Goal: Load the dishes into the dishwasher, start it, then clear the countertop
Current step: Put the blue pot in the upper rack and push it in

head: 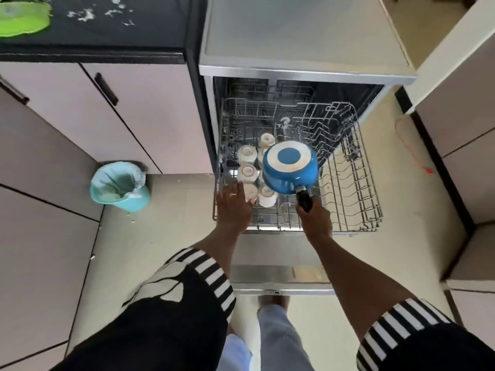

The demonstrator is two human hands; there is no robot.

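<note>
Dishwasher rack (356, 183): at least six upturned cups (247, 154); right hand (316, 218) grips one saucepan (290, 163).

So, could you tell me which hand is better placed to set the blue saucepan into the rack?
The right hand: it grips the inverted saucepan by its handle above the rack. The left hand lies open beside the cups.

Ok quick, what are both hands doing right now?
Left hand: open and flat, by the white cups in the dishwasher rack.
Right hand: closed around the black handle of the upside-down blue saucepan.
</note>
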